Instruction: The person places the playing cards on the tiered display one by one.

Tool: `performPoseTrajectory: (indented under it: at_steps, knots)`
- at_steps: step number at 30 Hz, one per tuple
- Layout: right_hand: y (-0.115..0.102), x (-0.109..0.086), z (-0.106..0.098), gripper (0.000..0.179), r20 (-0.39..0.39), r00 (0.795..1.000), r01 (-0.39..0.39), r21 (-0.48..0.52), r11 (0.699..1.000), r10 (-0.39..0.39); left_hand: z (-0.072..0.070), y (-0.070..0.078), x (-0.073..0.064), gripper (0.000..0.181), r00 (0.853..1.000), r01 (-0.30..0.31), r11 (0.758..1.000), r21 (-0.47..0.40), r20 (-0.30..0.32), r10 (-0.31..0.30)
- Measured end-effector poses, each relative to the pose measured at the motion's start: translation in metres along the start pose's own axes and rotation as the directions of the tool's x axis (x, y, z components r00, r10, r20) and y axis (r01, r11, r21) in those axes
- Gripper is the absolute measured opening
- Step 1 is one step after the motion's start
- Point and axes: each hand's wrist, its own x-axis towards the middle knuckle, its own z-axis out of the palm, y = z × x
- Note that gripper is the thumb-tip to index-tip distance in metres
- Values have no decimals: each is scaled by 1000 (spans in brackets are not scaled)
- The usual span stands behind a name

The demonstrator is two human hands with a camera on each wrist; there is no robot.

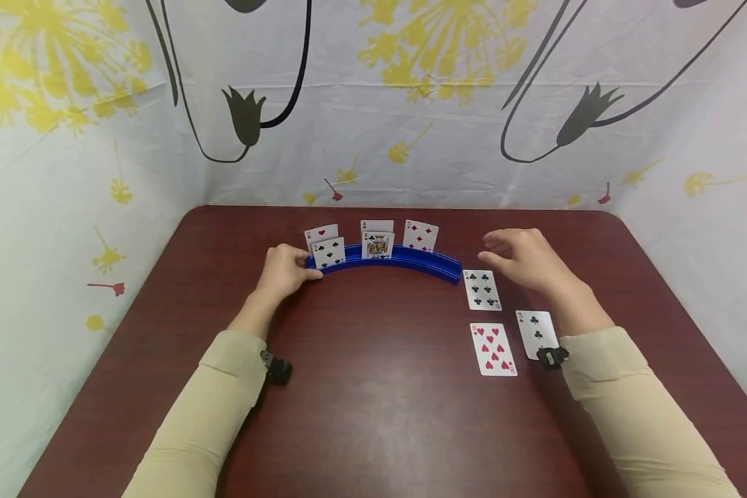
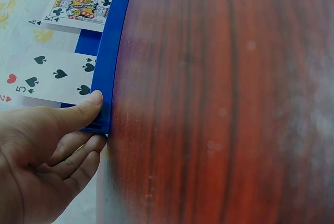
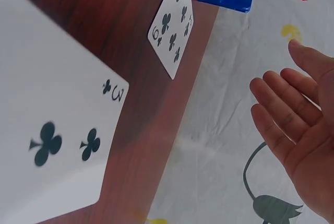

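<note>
My left hand (image 1: pixel 281 271) grips the left end of a curved blue card holder (image 1: pixel 420 259), thumb on its front edge in the left wrist view. Upright in the holder stand a two of hearts (image 1: pixel 321 232) behind a five of spades (image 1: pixel 328 253), an ace (image 1: pixel 377 225) behind a king of clubs (image 1: pixel 377 245), and a five of diamonds (image 1: pixel 420 236). To the right of the holder, my right hand (image 1: pixel 526 257) is held above the table with nothing in it, fingers extended in the right wrist view. Nearest below it lies a six of clubs (image 1: pixel 482 290).
Face up on the dark wooden table (image 1: pixel 373 387) lie an eight of hearts (image 1: pixel 494 349) and a three of clubs (image 1: pixel 536 333), the latter partly under the right wrist camera (image 1: pixel 552 357). A patterned white cloth (image 1: pixel 436 152) hangs behind and at both sides.
</note>
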Motion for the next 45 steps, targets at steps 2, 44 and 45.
performPoseTrajectory:
  at_steps: [2,44,45]
  knots:
    - [1,-2,-1,30,0,1000,-2,-2,1000,2,0,0,0,49,1000,-2,1000,-2,0,2]
    - [19,-46,-11,34,30,998,-59,-83,995,61,1,-2,1,47,1000,-22,1000,16,-14,22]
    - [19,-47,-11,35,34,997,-65,-81,995,68,1,-2,1,47,1000,-23,1000,18,-15,23]
